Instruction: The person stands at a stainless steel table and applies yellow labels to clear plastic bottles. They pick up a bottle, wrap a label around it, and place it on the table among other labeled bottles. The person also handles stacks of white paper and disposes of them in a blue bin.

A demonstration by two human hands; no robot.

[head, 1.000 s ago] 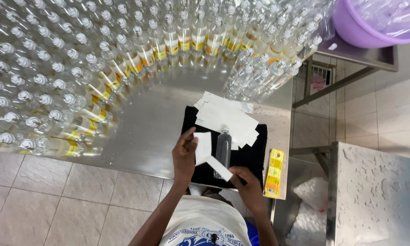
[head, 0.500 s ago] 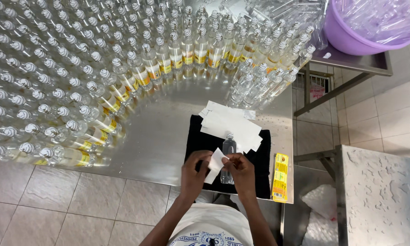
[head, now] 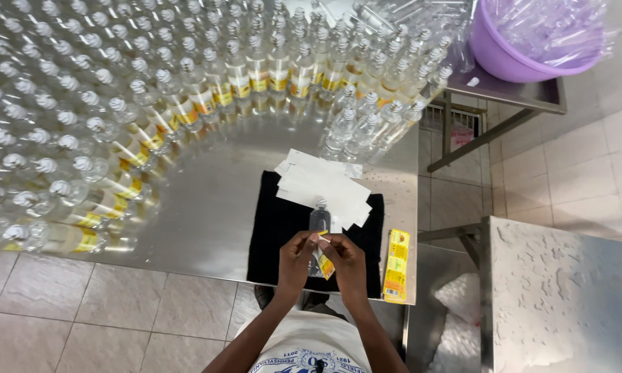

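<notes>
My left hand [head: 296,257] and my right hand [head: 345,257] meet over a black cloth [head: 269,235] at the near edge of a steel table [head: 207,186]. Together they pinch a small yellow label [head: 325,265] between the fingertips. A small clear bottle [head: 318,220] lies on the cloth just beyond my fingers, cap pointing away. A loose pile of white backing strips [head: 325,185] covers the far part of the cloth.
Several clear capped bottles with yellow labels [head: 117,117] crowd the table's left and far sides. A strip of yellow labels [head: 396,265] lies at the table's right edge. A purple basin [head: 511,59] of clear bottles sits far right. A second steel surface [head: 567,297] stands at the right.
My hands came together over the cloth; the white strip they held is gone and a yellow label is now pinched between them. The view has shifted slightly.
</notes>
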